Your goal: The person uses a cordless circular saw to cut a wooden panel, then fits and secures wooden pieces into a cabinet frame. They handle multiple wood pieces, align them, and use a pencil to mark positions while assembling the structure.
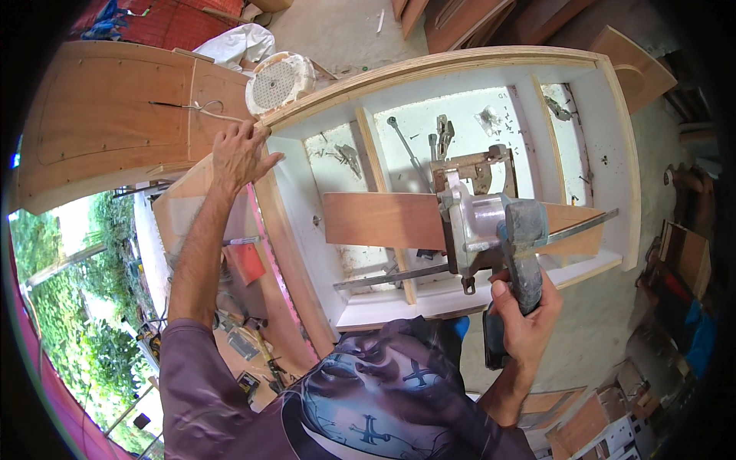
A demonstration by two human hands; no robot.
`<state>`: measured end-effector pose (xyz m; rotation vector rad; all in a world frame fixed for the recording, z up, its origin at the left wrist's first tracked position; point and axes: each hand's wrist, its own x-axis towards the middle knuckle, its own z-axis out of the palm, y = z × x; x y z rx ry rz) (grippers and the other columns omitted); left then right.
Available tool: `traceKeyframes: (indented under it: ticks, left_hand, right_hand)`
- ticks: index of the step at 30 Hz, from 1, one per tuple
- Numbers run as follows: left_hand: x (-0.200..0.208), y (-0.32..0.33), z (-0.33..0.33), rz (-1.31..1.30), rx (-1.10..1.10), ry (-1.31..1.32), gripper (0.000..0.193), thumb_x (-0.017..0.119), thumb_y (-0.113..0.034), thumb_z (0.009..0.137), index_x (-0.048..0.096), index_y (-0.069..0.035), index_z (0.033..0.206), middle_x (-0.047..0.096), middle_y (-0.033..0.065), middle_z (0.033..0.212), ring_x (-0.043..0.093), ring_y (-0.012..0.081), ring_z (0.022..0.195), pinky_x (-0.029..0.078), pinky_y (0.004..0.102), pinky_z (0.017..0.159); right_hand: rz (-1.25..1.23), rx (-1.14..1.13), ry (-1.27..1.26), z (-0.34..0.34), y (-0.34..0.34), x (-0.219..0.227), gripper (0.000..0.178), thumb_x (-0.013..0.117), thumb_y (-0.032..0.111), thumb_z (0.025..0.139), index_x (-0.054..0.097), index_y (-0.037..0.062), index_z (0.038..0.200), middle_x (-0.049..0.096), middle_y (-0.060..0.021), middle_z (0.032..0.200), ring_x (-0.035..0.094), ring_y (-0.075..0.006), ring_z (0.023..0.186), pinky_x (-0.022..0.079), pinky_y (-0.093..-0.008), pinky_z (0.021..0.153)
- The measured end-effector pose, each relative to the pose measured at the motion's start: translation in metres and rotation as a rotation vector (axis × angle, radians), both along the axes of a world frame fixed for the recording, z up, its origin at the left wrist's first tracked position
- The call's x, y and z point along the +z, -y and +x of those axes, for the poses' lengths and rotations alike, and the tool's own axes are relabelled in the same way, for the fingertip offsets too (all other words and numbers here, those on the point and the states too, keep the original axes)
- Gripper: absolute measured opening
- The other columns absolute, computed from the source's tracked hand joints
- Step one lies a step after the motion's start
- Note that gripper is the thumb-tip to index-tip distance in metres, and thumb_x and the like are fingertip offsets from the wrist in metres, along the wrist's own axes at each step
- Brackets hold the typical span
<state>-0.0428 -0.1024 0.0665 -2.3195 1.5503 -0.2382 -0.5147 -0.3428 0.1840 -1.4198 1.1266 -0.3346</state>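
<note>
My right hand (527, 322) is wrapped round the dark handle of a power tool (484, 218) with a silver metal housing and a grey body. Beneath the tool a reddish-brown plywood piece (383, 220) lies across a shallow white cabinet frame (295, 207). A long, dark, narrow strip (391, 277) shows on both sides of the tool, its middle hidden. At the far left corner of the frame rests my left hand (239, 156), fingers spread over the edge and thumb apart, holding nothing. The tool blocks my view of its contact with the plywood.
Inside the cabinet lie a long metal rod (405, 146), metal clamps (349, 159) and scattered screws (497, 123). A round white perforated object (277, 83) stands beyond its left corner. On the left is a large plywood panel (115, 115); boards (468, 23) lean at the back right.
</note>
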Motion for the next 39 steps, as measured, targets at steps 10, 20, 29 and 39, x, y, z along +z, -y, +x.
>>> traceKeyframes:
  ticks: [10, 20, 29, 39]
  left_hand:
    - [-0.007, -0.011, -0.031, 0.291, -0.114, -0.167, 0.043, 0.068, -0.061, 0.094, 0.08, -0.026, 0.117, 0.065, 0.004, 0.105, 0.061, 0.0247, 0.104, 0.048, 0.0433, 0.089]
    - [0.041, -0.001, 0.047, -0.187, 0.064, 0.222, 0.031, 0.073, -0.041, 0.093, 0.078, -0.021, 0.116, 0.065, 0.0083, 0.108, 0.065, 0.0303, 0.104, 0.052, 0.0479, 0.085]
    - [0.026, 0.005, -0.124, -0.761, 0.499, -0.724, 0.022, 0.076, -0.023, 0.099, 0.072, -0.002, 0.095, 0.068, 0.0104, 0.077, 0.063, 0.0219, 0.069, 0.052, 0.0364, 0.07]
    - [-0.031, -0.064, -0.381, -0.943, 0.964, -1.582, 0.021, 0.07, -0.015, 0.103, 0.076, 0.004, 0.109, 0.074, 0.0069, 0.081, 0.069, 0.0138, 0.075, 0.054, 0.0265, 0.071]
  right_hand:
    - [0.016, -0.048, 0.041, -0.009, 0.002, 0.002, 0.023, 0.081, 0.017, 0.09, 0.071, -0.0024, 0.095, 0.065, -0.0014, 0.071, 0.056, -0.0085, 0.066, 0.045, -0.0268, 0.063]
    - [-0.03, 0.058, 0.019, -0.03, -0.001, 0.013, 0.023, 0.081, 0.012, 0.089, 0.074, -0.0017, 0.106, 0.072, -0.0042, 0.079, 0.062, -0.0089, 0.073, 0.052, -0.0291, 0.068]
    - [-0.244, 0.116, 0.043, -0.033, -0.013, 0.02, 0.033, 0.083, 0.021, 0.087, 0.074, 0.0004, 0.112, 0.072, -0.0181, 0.078, 0.066, -0.0247, 0.062, 0.053, -0.0377, 0.061]
    - [-0.185, 0.333, -0.073, -0.03, -0.045, 0.033, 0.035, 0.082, 0.026, 0.087, 0.074, 0.0002, 0.11, 0.073, -0.0206, 0.082, 0.072, -0.0344, 0.072, 0.054, -0.0436, 0.068]
